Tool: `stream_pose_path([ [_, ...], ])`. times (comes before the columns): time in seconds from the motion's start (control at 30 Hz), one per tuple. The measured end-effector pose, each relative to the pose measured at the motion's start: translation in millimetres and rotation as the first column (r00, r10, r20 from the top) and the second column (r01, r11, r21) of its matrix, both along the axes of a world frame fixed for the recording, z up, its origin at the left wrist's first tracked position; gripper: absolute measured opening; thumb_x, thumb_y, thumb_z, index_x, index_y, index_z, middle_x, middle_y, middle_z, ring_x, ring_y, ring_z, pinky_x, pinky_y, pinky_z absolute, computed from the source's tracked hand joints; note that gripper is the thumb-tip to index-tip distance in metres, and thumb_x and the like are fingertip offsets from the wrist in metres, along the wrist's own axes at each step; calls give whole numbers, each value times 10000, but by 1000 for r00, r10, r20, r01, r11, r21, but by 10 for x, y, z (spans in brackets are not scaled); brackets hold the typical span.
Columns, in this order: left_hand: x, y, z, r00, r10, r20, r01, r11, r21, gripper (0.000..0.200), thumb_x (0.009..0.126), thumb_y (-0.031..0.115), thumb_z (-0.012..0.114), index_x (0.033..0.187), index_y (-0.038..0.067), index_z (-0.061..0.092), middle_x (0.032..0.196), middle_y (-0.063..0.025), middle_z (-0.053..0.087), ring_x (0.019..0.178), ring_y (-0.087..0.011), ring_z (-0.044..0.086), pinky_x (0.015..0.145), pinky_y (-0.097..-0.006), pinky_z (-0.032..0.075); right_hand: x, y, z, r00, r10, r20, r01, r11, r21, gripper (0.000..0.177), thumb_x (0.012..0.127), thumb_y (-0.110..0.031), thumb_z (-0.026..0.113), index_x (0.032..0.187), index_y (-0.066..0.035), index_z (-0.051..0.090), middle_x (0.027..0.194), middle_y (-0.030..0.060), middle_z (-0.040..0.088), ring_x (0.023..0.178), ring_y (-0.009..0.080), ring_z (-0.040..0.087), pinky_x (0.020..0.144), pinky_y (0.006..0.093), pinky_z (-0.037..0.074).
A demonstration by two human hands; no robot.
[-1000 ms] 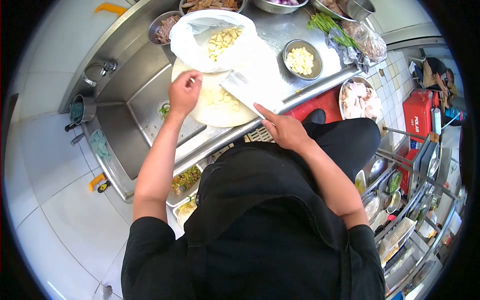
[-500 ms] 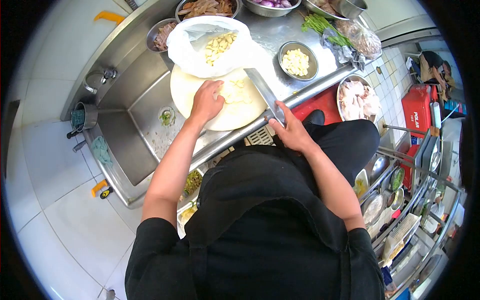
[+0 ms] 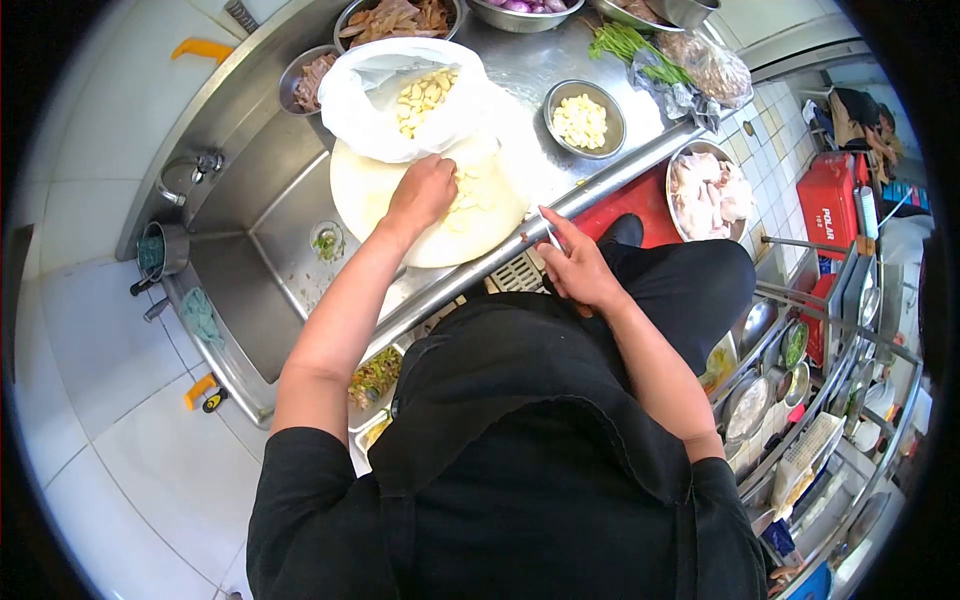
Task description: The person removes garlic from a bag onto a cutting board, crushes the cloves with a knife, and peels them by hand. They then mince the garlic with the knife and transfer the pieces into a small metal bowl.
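A round cream cutting board [image 3: 365, 200] lies at the sink's edge, with pale sliced pieces, which look like garlic, [image 3: 470, 192] on it. My left hand [image 3: 422, 196] is over the board beside these pieces, its fingers curled together; what they hold is hidden. My right hand [image 3: 578, 268] grips a knife [image 3: 553, 238] off the board's right edge, the blade seen almost edge-on. Behind the board stands an open white plastic bag [image 3: 355, 95] with whole peeled cloves [image 3: 425, 98] inside. A metal bowl [image 3: 618, 130] of pale cloves stands to the right.
The steel sink [image 3: 240, 270] lies left of the board. Bowls of brownish pieces [image 3: 400, 22] and purple onions [image 3: 525, 8] stand at the back, with green stalks [image 3: 640, 55] farther right. Below the counter's right edge is a basin of raw meat [image 3: 710, 195]. Another person [image 3: 865, 120] is far right.
The knife has turned from showing its broad blade over the board's right edge to nearly edge-on. My left hand has shifted slightly right over the board, and its fingers have drawn closer together.
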State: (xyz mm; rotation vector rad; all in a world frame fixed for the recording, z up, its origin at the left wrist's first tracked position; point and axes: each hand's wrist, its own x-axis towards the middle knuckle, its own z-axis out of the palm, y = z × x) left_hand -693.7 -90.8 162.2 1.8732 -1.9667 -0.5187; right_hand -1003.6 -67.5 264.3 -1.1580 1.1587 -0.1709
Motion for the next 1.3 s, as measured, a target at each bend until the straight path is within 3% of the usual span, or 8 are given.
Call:
stream_pose_path([
  [0.07, 14, -3, 27, 999, -28, -21, 28, 1000, -9, 169, 944, 101, 648, 1048, 28, 759, 1053, -187, 711, 1060, -390, 683, 967, -490, 549, -4, -23, 28, 1000, 10, 2, -10, 999, 35, 675, 1090, -116, 622, 1711, -114, 356, 869, 28, 661, 685, 86, 573, 656, 281, 529],
  [0.17, 45, 27, 178, 994, -70, -85, 71, 997, 9, 188, 932, 111, 670, 1068, 27, 767, 1049, -179, 708, 1057, -385, 682, 960, -481, 549, -14, 38, -164, 999, 29, 15, -26, 985, -168, 671, 1107, -209, 625, 1715, -139, 350, 858, 118, 730, 685, 206, 685, 693, 358, 571],
  [0.27, 126, 67, 230, 991, -94, -95, 103, 990, 94, 204, 924, 123, 702, 1085, 20, 775, 1039, -171, 704, 1049, -373, 682, 949, -458, 551, -61, 72, -243, 935, 115, -336, -282, 815, -506, 641, 1131, -354, 575, 1707, -175, 358, 947, 257, 771, 828, 397, 770, 777, 482, 593],
  [0.37, 254, 122, 220, 993, -77, -92, 89, 987, 137, 200, 926, 151, 728, 1070, 23, 781, 1035, -160, 710, 1051, -358, 688, 945, -447, 551, -46, 73, -137, 830, 190, -524, -452, 780, -433, 623, 1135, -457, 513, 1696, -223, 373, 1001, 318, 750, 985, 497, 743, 848, 587, 570],
  [0.73, -166, 47, 75, 960, 69, -271, -54, 996, 64, 198, 963, 142, 723, 1103, 42, 819, 1080, -150, 780, 1025, -331, 732, 917, -412, 572, -82, 20, -169, 757, 122, -642, -543, 665, -514, 602, 1121, -414, 546, 1690, -295, 390, 948, 243, 771, 888, 458, 751, 791, 581, 579],
  [0.83, -81, 70, 162, 917, 215, -336, -248, 967, -55, 179, 950, 108, 717, 1084, 45, 816, 1070, -147, 780, 994, -330, 738, 917, -416, 576, -166, 16, -183, 757, 158, -634, -579, 612, -539, 607, 1116, -403, 565, 1691, -315, 391, 916, 221, 765, 849, 434, 753, 760, 559, 586],
  [1.07, -579, -375, 227, 946, -91, -312, -82, 861, -501, 196, 903, 59, 692, 1080, 41, 776, 1064, -134, 765, 1027, -353, 694, 950, -452, 556, -213, -118, -394, 672, 208, -711, -690, 525, -499, 620, 1112, -422, 568, 1698, -366, 373, 868, 166, 750, 782, 364, 757, 665, 516, 596],
  [1.3, -939, -825, -297, 966, -203, -162, 131, 919, -372, 522, 999, 193, 641, 1498, 58, 570, 1504, -225, 560, 1420, -428, 501, 1217, -530, 403, -234, -241, -358, 641, 287, -712, -728, 520, -447, 544, 1141, -523, 451, 1677, -473, 367, 888, 154, 765, 753, 368, 772, 641, 519, 605],
])
